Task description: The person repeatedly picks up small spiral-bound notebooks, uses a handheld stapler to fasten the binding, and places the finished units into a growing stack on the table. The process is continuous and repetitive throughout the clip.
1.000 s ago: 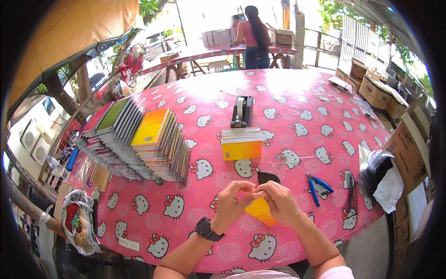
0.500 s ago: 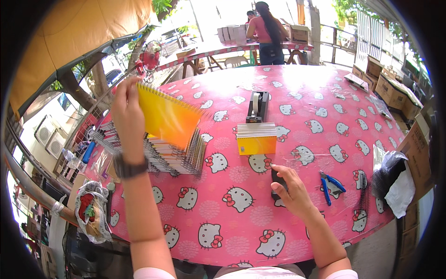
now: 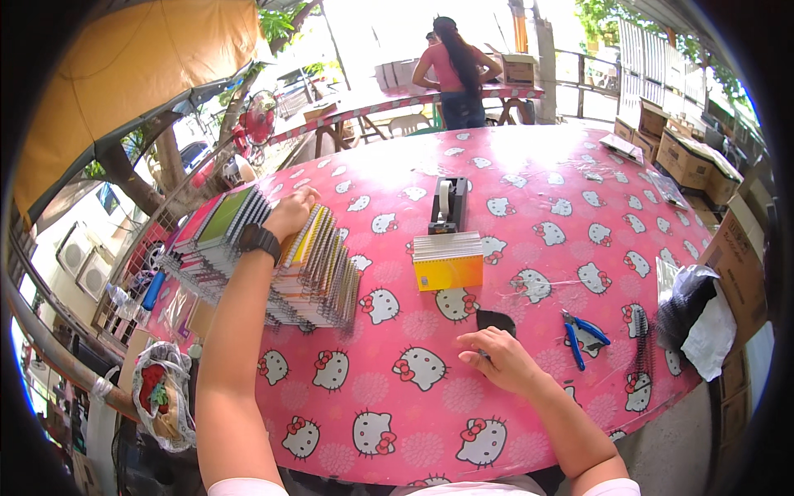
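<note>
My left hand (image 3: 289,213) rests at the far edge of a yellow spiral notebook (image 3: 308,238), its fingers closed over that edge and partly hidden. This notebook lies on top of a tall stack of wire-bound notebooks (image 3: 318,289). Beside it on the left stand more stacked notebooks with green (image 3: 227,217) and pink covers. My right hand (image 3: 504,360) hovers low over the table, fingers loosely bent and thumb apart, with no held thing plainly visible. Just beyond it lies a flat black object (image 3: 496,322), whose kind I cannot make out. A small yellow-fronted stack (image 3: 448,271) sits farther off.
A black tape dispenser (image 3: 447,207) stands behind the small yellow stack. Blue-handled pliers (image 3: 572,341) and loose black wire spirals (image 3: 642,351) lie on the right of the pink table (image 3: 463,384). A plastic bag (image 3: 161,397) hangs at the left edge. People work at a far table.
The yellow notebook has come down from the air onto the stack with my left hand. My right hand has shifted slightly left and nearer, uncovering more of the black object.
</note>
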Available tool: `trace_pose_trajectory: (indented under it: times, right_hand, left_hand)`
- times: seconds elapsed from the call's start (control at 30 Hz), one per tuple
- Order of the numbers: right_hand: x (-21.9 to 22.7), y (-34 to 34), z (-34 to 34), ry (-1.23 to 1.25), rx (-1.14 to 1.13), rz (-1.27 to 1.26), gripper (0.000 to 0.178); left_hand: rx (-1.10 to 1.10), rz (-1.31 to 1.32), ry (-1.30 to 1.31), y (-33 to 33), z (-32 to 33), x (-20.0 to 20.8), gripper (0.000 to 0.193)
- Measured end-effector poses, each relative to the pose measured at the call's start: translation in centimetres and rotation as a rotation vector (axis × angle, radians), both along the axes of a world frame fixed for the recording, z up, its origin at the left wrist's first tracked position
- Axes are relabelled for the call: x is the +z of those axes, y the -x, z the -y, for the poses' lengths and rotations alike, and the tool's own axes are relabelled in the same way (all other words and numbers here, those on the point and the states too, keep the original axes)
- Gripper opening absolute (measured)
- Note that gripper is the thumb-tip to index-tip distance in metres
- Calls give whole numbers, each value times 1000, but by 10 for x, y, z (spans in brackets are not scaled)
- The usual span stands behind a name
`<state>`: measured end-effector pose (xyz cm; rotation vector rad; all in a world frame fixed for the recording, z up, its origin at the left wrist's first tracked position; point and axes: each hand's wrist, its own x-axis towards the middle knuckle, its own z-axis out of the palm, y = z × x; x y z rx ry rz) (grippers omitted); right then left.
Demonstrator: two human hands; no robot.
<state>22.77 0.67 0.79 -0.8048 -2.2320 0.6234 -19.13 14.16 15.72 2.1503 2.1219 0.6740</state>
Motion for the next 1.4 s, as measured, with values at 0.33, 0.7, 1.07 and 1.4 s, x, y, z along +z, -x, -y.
trace_pose_trajectory:
  times: [0.33, 0.7, 1.07, 1.4]
  right_hand:
    - [-1, 5, 1, -7, 9, 36, 32]
    - [-15, 2, -2, -39, -21, 51, 20]
    - [-15, -8, -18, -117, -45, 6, 11]
    - [7, -249, -33, -118, -1320, 146, 24]
  left_hand:
    - [229, -200, 140, -9, -4, 12, 46]
    - [-403, -53, -313, -192, 16, -37, 14]
    - [-332, -245, -416, -195, -8, -135, 15]
    - [-485, 254, -26, -164, 118, -86, 12]
